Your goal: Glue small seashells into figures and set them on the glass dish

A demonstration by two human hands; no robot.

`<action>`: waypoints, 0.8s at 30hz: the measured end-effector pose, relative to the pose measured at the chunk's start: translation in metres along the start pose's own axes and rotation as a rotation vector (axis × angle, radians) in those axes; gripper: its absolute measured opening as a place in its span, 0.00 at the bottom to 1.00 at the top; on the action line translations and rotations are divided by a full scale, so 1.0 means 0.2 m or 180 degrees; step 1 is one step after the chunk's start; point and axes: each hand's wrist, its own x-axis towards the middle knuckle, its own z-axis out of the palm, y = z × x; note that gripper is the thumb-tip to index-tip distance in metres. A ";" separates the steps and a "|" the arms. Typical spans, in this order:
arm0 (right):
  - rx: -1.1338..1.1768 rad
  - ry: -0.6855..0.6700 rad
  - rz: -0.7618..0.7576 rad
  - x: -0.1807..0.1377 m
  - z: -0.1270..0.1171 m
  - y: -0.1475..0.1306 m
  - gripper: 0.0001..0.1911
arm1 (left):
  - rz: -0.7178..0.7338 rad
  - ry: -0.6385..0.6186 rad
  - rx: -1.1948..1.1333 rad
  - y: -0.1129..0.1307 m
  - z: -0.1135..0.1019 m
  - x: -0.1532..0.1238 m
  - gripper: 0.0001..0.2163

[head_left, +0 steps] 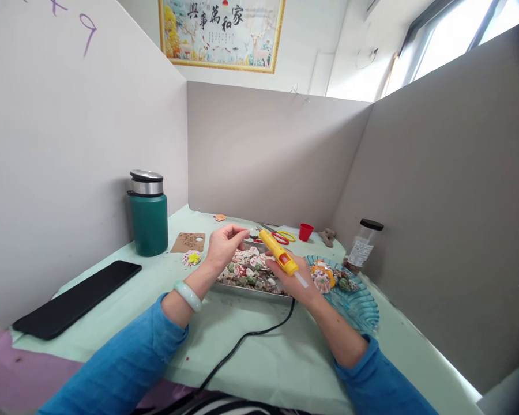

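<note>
My right hand (296,276) is wrapped round a yellow hot glue gun (279,252), its nozzle pointing away and to the left, a clear glue stick (301,279) sticking out of the back. My left hand (225,245) has thumb and fingertips pinched together just left of the nozzle; what they hold is too small to make out. Below both hands lies a metal tray (246,289) full of small shells (253,268). A black cord (246,335) runs from under my right hand to the table's front edge.
Left stand a green bottle (149,225), a black flat case (80,297), a brown card (188,242) and a shell flower (191,258). Scissors (281,236) and a red cup (305,231) sit behind. Right are a blue plate (365,311) with shell pieces and a tilted jar (363,245). Partitions (277,150) surround the table.
</note>
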 end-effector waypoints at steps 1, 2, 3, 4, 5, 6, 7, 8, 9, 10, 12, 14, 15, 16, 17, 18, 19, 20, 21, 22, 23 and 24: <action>-0.0025 -0.0039 -0.0025 0.00 0.00 0.00 0.14 | 0.0005 -0.0017 -0.0007 0.00 0.00 0.00 0.09; -0.0048 -0.0062 -0.0042 0.00 0.00 -0.01 0.13 | 0.0013 -0.0034 -0.0018 0.00 0.00 0.00 0.09; -0.0069 -0.0070 -0.0053 0.00 0.00 -0.01 0.13 | 0.0020 -0.0048 -0.0030 0.00 0.00 -0.01 0.09; -0.0092 -0.0083 -0.0059 0.00 0.00 -0.02 0.13 | 0.0021 -0.0061 -0.0042 0.01 0.01 -0.01 0.09; -0.0117 -0.0088 -0.0068 0.00 0.00 -0.02 0.12 | 0.0019 -0.0063 -0.0055 0.01 0.01 -0.01 0.09; -0.0141 -0.0092 -0.0084 0.00 0.01 -0.02 0.12 | 0.0014 -0.0063 -0.0069 0.01 0.01 -0.01 0.09; -0.0166 -0.0099 -0.0104 0.00 0.01 -0.03 0.12 | 0.0012 -0.0057 -0.0083 0.00 0.01 -0.01 0.09; -0.0192 -0.0107 -0.0125 0.00 0.01 -0.03 0.11 | 0.0007 -0.0054 -0.0095 0.00 0.01 -0.01 0.09; -0.0220 -0.0115 -0.0145 0.00 0.01 -0.03 0.11 | 0.0007 -0.0050 -0.0102 0.00 0.01 -0.01 0.09; -0.0246 -0.0120 -0.0160 0.00 0.01 -0.03 0.11 | 0.0009 -0.0047 -0.0106 0.00 0.01 -0.01 0.09; -0.0274 -0.0123 -0.0183 0.00 0.01 -0.03 0.12 | 0.0003 -0.0047 -0.0104 0.00 0.01 -0.01 0.10; -0.0268 -0.0123 -0.0193 0.00 0.01 -0.04 0.13 | -0.0014 -0.0041 -0.0110 0.00 0.01 -0.01 0.10; -0.0254 -0.0124 -0.0195 0.00 0.01 -0.04 0.13 | -0.0027 -0.0037 -0.0112 0.00 0.01 -0.01 0.10; -0.0241 -0.0131 -0.0192 0.00 0.01 -0.04 0.14 | -0.0040 -0.0030 -0.0113 0.01 0.01 -0.01 0.10; -0.0229 -0.0137 -0.0186 0.00 0.01 -0.04 0.14 | -0.0050 -0.0024 -0.0114 0.01 0.01 -0.01 0.10; -0.0219 -0.0146 -0.0182 0.00 0.01 -0.04 0.14 | -0.0056 -0.0020 -0.0118 0.01 0.01 -0.01 0.11; -0.0209 -0.0156 -0.0181 0.00 0.01 -0.03 0.14 | -0.0060 -0.0023 -0.0128 0.00 0.01 -0.01 0.10; -0.0203 -0.0170 -0.0178 0.00 0.01 -0.03 0.14 | -0.0064 -0.0033 -0.0147 0.00 0.01 -0.01 0.10; -0.0199 -0.0179 -0.0176 0.00 0.01 -0.03 0.14 | -0.0068 -0.0045 -0.0176 0.00 0.01 -0.01 0.10; -0.0197 -0.0182 -0.0177 0.00 0.01 -0.03 0.13 | -0.0084 -0.0064 -0.0210 0.00 0.01 -0.01 0.10; -0.0198 -0.0191 -0.0182 0.00 0.01 -0.03 0.13 | -0.0101 -0.0078 -0.0246 0.00 0.01 -0.01 0.10; -0.0206 -0.0209 -0.0190 0.00 0.01 -0.03 0.13 | -0.0121 -0.0085 -0.0284 0.00 0.01 -0.01 0.10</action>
